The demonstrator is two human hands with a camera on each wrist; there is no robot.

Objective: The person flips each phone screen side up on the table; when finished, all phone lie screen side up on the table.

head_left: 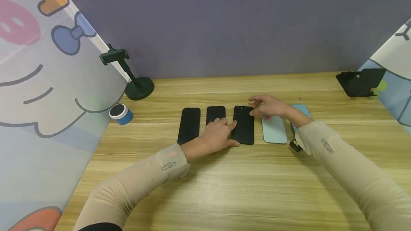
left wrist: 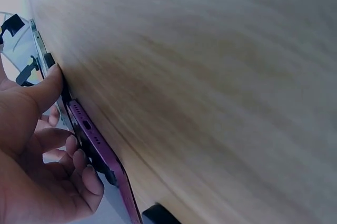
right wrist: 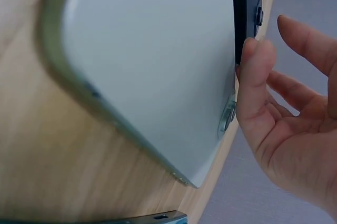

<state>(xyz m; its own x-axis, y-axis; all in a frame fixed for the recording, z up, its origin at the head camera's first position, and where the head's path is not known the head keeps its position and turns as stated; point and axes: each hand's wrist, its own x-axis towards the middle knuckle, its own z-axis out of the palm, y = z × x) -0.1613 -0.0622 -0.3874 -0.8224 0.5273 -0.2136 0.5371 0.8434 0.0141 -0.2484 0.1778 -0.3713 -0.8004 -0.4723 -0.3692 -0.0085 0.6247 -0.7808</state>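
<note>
Several phones lie in a row on the wooden table. My left hand (head_left: pixel 216 136) lies over the lower part of a dark phone with a purple edge (left wrist: pixel 105 150). Its index finger and thumb touch the left edge and lower left corner of the black phone (head_left: pixel 244 127), which lies back up with its cameras at the top. By that phone's upper right edge is my right hand (head_left: pixel 269 106), thumb tip at the edge and the other fingers raised. Under the right hand lies a pale mint phone (right wrist: pixel 152 60), back up.
Another dark phone (head_left: pixel 188 126) ends the row at left; a blue phone (head_left: pixel 301 108) lies partly under the right wrist. Behind stand a dark green phone stand (head_left: pixel 136 85) at left and a black folding stand (head_left: pixel 361 83) at right. A blue-and-white jar (head_left: pixel 122 114) sits at the left edge.
</note>
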